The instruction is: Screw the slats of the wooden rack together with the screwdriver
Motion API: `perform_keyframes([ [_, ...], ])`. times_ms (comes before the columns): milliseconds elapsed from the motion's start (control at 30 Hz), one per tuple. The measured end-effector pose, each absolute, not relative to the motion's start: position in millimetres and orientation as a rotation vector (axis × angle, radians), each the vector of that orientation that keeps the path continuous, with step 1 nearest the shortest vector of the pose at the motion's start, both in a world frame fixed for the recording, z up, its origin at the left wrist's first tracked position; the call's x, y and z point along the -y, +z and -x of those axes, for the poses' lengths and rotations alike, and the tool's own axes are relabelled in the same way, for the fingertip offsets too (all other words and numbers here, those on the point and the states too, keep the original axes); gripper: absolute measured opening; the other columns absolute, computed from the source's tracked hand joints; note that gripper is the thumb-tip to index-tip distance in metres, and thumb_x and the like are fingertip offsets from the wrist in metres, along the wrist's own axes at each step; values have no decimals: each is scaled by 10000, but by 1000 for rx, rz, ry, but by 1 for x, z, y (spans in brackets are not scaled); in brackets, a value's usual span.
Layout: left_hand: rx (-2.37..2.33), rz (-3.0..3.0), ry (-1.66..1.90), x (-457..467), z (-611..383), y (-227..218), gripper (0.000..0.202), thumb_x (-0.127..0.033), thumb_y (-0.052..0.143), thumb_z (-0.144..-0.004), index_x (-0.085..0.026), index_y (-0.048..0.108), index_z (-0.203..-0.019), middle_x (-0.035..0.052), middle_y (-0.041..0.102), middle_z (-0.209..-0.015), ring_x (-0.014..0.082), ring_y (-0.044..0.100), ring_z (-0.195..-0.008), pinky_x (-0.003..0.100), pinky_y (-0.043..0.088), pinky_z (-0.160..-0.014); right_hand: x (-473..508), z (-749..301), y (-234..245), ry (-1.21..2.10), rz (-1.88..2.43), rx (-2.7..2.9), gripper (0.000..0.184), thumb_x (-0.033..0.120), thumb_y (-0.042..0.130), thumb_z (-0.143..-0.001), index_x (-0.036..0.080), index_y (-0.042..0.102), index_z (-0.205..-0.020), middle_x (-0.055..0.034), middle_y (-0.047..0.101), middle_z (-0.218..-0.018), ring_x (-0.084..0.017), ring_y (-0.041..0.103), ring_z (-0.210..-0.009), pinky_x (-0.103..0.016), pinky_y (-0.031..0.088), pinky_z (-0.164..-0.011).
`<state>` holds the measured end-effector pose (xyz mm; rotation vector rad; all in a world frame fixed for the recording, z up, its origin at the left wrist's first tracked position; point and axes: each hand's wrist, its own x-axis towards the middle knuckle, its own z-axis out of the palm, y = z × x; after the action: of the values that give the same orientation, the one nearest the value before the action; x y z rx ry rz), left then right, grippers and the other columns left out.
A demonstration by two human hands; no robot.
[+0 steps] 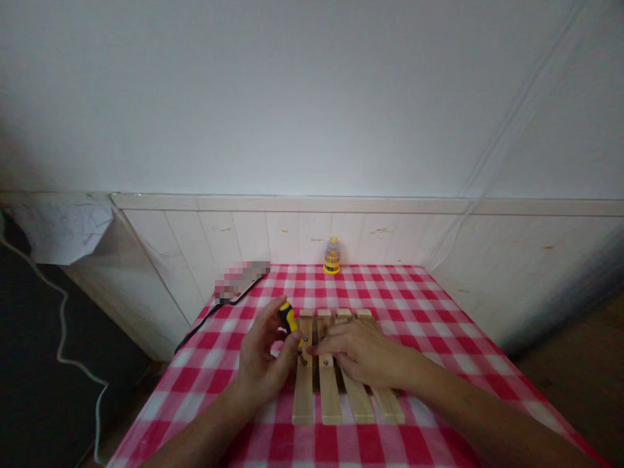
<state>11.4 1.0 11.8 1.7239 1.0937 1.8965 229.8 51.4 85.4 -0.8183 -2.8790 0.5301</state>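
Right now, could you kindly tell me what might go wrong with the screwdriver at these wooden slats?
The screwdriver slants in the left hand, so it might slip and mark the wooden slats.

The right hand has fingers close to the screwdriver, so a slip could jab them.

The slats might also shift on the checked cloth under uneven pressure.
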Motion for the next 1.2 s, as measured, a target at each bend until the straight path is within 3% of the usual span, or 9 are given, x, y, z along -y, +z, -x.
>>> perform_keyframes([
  [333,-1085,-1701,2023,-11,-15,10,586,-147,722,-973,-332,518,-1490,-8,736,-1047,124,770,-874,226,660,-775,-56,-233,76,542,723,2840,540,54,523,-947,368,788,-1299,-19,823,-1223,-201,750,-1103,-313,523,-936],
  [733,-1179,-1928,1935,-14,-6,-6,531,-173,709,-986,-304,570,-1482,71,728,-1219,190,770,-1002,299,686,-847,-52,-231,84,569,791,2849,482,105,500,-980,353,808,-1254,-28,826,-1200,-214,744,-1113,-328,512,-947],
  [1033,-1185,-1927,1912,-14,-9,-8,509,-223,628,-1038,-277,519,-1533,108,747,-1233,203,790,-966,329,692,-843,-53,-231,83,590,805,2866,494,113,503,-956,348,797,-1275,-32,823,-1210,-216,736,-1121,-332,494,-959],
  [1200,-1151,-1996,1942,-17,-12,-22,544,-174,553,-1062,-297,468,-1585,132,734,-1306,236,784,-1097,364,680,-918,-52,-231,87,536,864,2882,449,148,494,-964,337,808,-1224,-35,829,-1136,-233,745,-1064,-330,479,-881],
])
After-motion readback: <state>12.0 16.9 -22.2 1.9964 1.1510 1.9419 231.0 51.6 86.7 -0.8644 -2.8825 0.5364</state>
